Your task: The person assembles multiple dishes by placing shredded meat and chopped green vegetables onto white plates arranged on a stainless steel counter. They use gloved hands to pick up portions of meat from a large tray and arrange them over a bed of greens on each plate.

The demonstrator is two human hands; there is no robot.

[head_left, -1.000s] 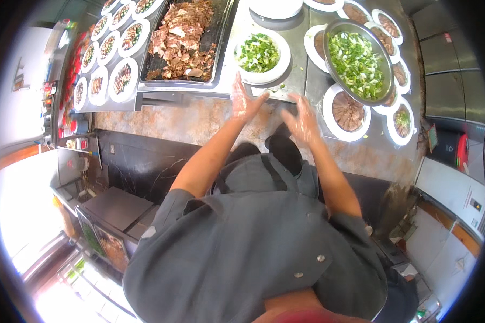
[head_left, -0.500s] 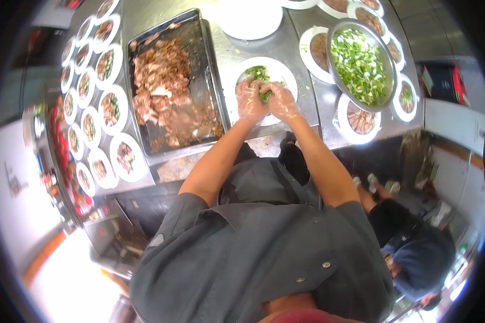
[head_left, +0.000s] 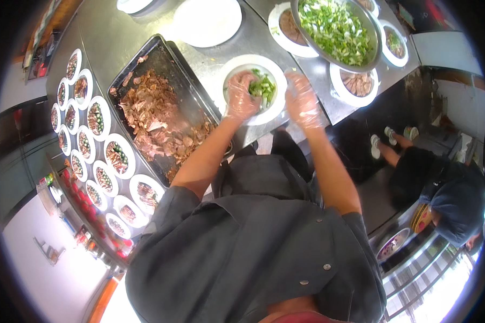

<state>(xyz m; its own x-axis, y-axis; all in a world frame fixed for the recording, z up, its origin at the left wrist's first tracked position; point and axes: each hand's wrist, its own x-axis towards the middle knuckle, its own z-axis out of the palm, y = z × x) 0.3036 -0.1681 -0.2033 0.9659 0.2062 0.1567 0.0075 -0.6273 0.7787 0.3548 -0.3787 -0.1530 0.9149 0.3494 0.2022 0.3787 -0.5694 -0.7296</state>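
Observation:
A round white plate [head_left: 257, 58] stands in front of me, with a small heap of chopped greens [head_left: 263, 89] in it. My left hand [head_left: 241, 98], in a clear plastic glove, reaches over its left side, fingers bent around the edge of the heap. Beyond the plate's right rim is my right hand [head_left: 304, 102], gloved the same way, fingers stretched forward and nothing visible in it. A metal bowl [head_left: 375, 32] full of chopped greens sits at the upper right. To the left, a dark baking tray [head_left: 159, 39] carries sliced cooked meat [head_left: 155, 116].
Several filled white plates [head_left: 118, 156] crowd the table's left end. Plates of meat [head_left: 355, 88] surround the bowl. A white plate stack [head_left: 207, 20] stands behind my plate. A person in dark clothes [head_left: 442, 188] is beyond the table at right.
My right hand has left the heap of greens and moved right, off the plate. My left hand stays at the greens. The whole view has turned and shifted.

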